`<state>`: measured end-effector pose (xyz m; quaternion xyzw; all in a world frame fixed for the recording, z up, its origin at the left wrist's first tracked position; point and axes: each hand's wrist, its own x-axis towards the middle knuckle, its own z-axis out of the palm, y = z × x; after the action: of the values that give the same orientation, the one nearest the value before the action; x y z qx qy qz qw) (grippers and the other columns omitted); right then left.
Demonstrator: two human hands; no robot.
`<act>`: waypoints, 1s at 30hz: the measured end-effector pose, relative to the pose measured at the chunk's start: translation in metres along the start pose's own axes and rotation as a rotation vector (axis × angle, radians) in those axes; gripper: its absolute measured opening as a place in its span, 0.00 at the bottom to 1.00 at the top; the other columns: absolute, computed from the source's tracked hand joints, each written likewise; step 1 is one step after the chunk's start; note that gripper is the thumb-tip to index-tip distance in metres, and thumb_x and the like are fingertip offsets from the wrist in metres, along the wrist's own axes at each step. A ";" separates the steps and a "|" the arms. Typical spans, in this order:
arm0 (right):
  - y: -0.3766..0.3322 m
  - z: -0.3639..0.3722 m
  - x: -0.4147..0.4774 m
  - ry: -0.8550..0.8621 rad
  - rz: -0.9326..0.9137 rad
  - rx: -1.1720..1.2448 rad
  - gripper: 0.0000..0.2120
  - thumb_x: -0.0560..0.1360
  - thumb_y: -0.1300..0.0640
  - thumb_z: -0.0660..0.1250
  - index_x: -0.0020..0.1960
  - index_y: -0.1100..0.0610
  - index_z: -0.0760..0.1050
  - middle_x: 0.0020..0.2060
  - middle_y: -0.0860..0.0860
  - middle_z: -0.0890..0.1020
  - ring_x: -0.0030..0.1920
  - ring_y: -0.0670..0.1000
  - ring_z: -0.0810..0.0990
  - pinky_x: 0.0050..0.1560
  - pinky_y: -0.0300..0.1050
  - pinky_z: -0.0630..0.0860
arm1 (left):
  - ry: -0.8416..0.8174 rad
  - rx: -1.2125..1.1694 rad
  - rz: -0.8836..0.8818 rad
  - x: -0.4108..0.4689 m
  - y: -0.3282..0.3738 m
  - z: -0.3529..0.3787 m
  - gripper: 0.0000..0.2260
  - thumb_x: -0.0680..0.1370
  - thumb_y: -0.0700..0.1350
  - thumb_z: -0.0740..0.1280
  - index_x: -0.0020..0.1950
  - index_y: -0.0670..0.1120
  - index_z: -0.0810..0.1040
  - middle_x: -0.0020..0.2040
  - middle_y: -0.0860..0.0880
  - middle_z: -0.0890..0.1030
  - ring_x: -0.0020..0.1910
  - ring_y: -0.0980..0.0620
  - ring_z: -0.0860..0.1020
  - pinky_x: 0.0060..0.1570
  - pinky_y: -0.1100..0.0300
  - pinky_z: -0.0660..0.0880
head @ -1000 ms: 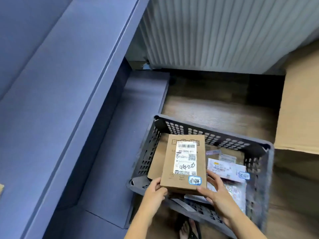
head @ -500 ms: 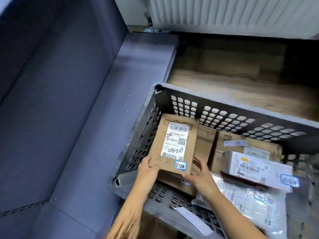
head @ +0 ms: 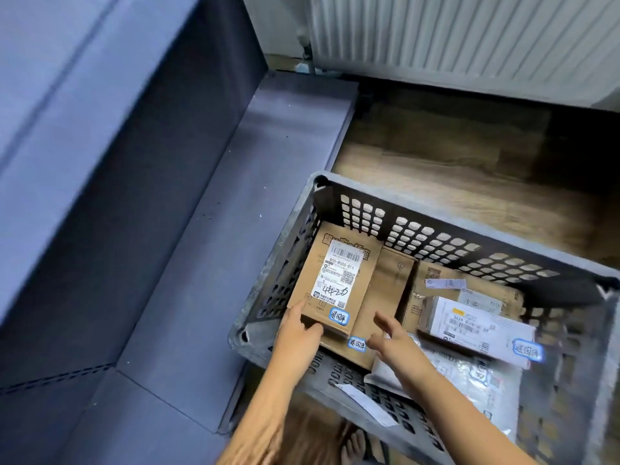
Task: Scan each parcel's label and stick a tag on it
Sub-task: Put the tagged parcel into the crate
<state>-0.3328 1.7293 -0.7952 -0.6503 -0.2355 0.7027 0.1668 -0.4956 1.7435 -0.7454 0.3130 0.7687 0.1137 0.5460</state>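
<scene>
HEAD VIEW

1. A grey perforated crate (head: 389, 201) stands on a wooden floor (head: 469, 169). A blue-grey ledge (head: 235, 229) runs along its left side. A white ribbed radiator (head: 469, 38) lies beyond it.

2. The cardboard parcel (head: 367, 280) lies flat in the far left corner of the crate, on top of a lower box (head: 385, 290). Its white label (head: 339, 280) faces up, with a barcode at the far end and handwriting nearer the person. A blue-bordered tag (head: 339, 317) sits on the near right corner of the parcel, just below the label.

3. The left hand (head: 298, 330) grips the near left corner of the cardboard parcel, with the thumb against the near edge.

4. The right hand (head: 385, 333) holds nothing. Its fingers are spread and relaxed, and it is just beside the parcel but not touching it. It is above the lower box, close to a second tag (head: 357, 344) on that box.

5. To the right in the crate lie a white parcel (head: 476, 327) carrying a third tag (head: 528, 350), and a plastic mailer (head: 469, 380) partly under it.
</scene>
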 end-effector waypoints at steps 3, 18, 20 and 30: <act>-0.037 -0.001 -0.048 -0.005 -0.033 -0.044 0.23 0.76 0.66 0.62 0.69 0.52 0.66 0.64 0.47 0.72 0.62 0.49 0.72 0.65 0.46 0.67 | 0.015 -0.023 0.023 -0.042 0.029 -0.014 0.21 0.78 0.37 0.58 0.70 0.51 0.68 0.64 0.53 0.74 0.44 0.65 0.74 0.35 0.74 0.67; -0.249 0.063 -0.376 -0.305 -0.424 -0.354 0.12 0.76 0.68 0.60 0.58 0.57 0.72 0.51 0.52 0.79 0.44 0.46 0.77 0.39 0.32 0.73 | 0.322 -0.112 0.243 -0.377 0.162 -0.127 0.12 0.79 0.42 0.60 0.62 0.49 0.73 0.59 0.52 0.75 0.54 0.57 0.72 0.47 0.68 0.66; -0.261 0.074 -0.431 -0.355 -0.482 -0.416 0.11 0.76 0.68 0.60 0.56 0.57 0.72 0.50 0.52 0.79 0.42 0.47 0.78 0.42 0.37 0.73 | 0.391 -0.155 0.251 -0.429 0.163 -0.143 0.12 0.80 0.41 0.59 0.63 0.48 0.73 0.61 0.50 0.75 0.54 0.56 0.71 0.48 0.67 0.66; -0.259 0.153 -0.628 -0.635 -0.679 -0.669 0.08 0.79 0.65 0.59 0.52 0.55 0.71 0.51 0.53 0.78 0.37 0.43 0.79 0.40 0.40 0.69 | 0.693 -0.274 0.296 -0.623 0.106 -0.227 0.12 0.79 0.43 0.59 0.63 0.47 0.73 0.61 0.46 0.77 0.57 0.47 0.76 0.58 0.56 0.73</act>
<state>-0.4415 1.5884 -0.1216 -0.3127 -0.6795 0.6577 0.0893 -0.5347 1.4870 -0.1264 0.2879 0.8317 0.3913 0.2690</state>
